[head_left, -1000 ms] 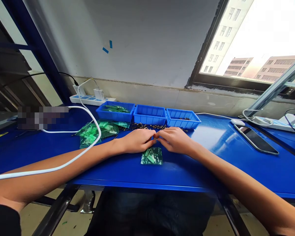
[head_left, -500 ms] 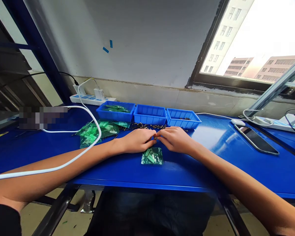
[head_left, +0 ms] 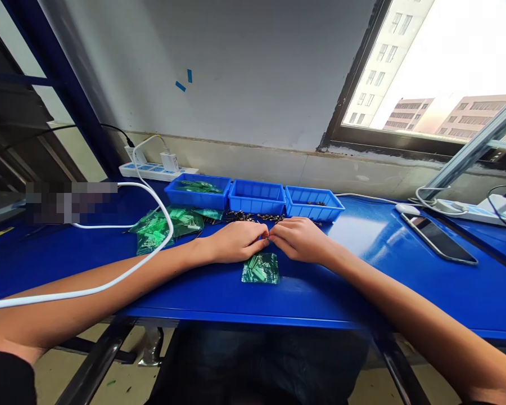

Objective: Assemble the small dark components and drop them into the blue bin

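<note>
My left hand (head_left: 240, 241) and my right hand (head_left: 297, 239) meet fingertip to fingertip above the blue table (head_left: 219, 292). Both are closed in a pinch; whatever lies between the fingertips is too small and too covered to name. Just below them lies a small green see-through packet (head_left: 260, 268) with pale strips inside. Behind the hands, small dark and brassy pieces (head_left: 240, 216) are strewn in front of the bins. More green packets (head_left: 156, 230) are heaped beyond my left forearm.
Three blue bins stand along the wall: the left bin (head_left: 171, 194) holds green packets, the middle bin (head_left: 257, 194) shows its inner walls, the right bin (head_left: 337, 211) has a few small pieces. A white cable (head_left: 109, 279) crosses my left forearm. A phone (head_left: 444, 239) lies at right.
The fingertips have drawn slightly closer, and the small brassy bit seen between them is now mostly covered. The packet and bins stay in place.
</note>
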### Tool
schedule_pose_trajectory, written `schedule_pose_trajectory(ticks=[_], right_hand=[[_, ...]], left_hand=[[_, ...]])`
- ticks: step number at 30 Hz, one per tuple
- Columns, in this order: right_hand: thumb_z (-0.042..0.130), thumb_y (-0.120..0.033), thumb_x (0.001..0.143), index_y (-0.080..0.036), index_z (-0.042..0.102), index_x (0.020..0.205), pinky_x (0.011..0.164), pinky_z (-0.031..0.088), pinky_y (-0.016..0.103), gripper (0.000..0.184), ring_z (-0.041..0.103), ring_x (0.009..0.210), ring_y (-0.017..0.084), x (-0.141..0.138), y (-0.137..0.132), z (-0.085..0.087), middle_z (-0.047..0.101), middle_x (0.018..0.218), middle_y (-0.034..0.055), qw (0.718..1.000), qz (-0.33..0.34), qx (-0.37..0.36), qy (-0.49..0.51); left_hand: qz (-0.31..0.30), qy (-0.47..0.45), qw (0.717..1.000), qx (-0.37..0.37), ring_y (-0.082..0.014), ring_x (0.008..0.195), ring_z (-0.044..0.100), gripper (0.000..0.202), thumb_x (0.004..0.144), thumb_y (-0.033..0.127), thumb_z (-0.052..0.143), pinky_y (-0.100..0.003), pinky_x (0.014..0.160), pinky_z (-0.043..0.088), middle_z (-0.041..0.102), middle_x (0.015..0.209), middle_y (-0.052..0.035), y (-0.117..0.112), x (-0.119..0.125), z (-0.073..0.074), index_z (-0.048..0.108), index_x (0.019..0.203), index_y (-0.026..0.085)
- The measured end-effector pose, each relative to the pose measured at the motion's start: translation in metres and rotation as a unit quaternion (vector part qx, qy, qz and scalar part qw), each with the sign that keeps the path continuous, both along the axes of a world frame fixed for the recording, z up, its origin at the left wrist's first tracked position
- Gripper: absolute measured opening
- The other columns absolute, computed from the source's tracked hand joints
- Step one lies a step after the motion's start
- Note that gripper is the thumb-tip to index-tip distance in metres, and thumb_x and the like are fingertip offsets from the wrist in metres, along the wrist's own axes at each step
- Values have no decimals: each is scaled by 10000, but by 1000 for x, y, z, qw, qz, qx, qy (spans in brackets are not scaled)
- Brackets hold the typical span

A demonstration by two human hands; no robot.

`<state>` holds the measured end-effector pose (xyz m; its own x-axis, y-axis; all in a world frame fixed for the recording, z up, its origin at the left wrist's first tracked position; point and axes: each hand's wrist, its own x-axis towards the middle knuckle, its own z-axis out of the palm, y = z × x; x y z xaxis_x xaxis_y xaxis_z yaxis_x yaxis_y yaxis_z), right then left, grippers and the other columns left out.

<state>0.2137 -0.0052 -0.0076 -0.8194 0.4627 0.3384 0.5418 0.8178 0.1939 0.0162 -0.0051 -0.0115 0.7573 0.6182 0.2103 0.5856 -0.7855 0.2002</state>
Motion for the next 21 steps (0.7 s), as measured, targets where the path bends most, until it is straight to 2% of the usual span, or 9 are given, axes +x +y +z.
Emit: schedule_pose_trajectory(ticks=[6,13,21], right_hand=[[452,-253,886,-149,591,930,652,426,256,179,629,690,150,0,-2,1,690,788,53,1000,-1,9,18],[405,-215,899,-165,581,886,628,413,239,184,621,656,137,1,1,-1,679,741,35,999,18,39,12],[401,-213,902,-168,584,883,641,411,242,190,624,667,136,1,2,-3,690,763,36,999,4,38,7]], left_hand=[[-4,13,1000,5,-178,704,585,243,938,302,344,-272,637,416,624,784,-49,1,0,0,506,818,166],[-6,15,1000,17,-177,718,587,266,942,314,325,-273,657,426,623,788,-48,1,0,-1,499,804,167],[1,23,1000,15,-183,701,588,245,936,320,350,-276,630,416,617,769,-45,0,0,0,493,809,168]])
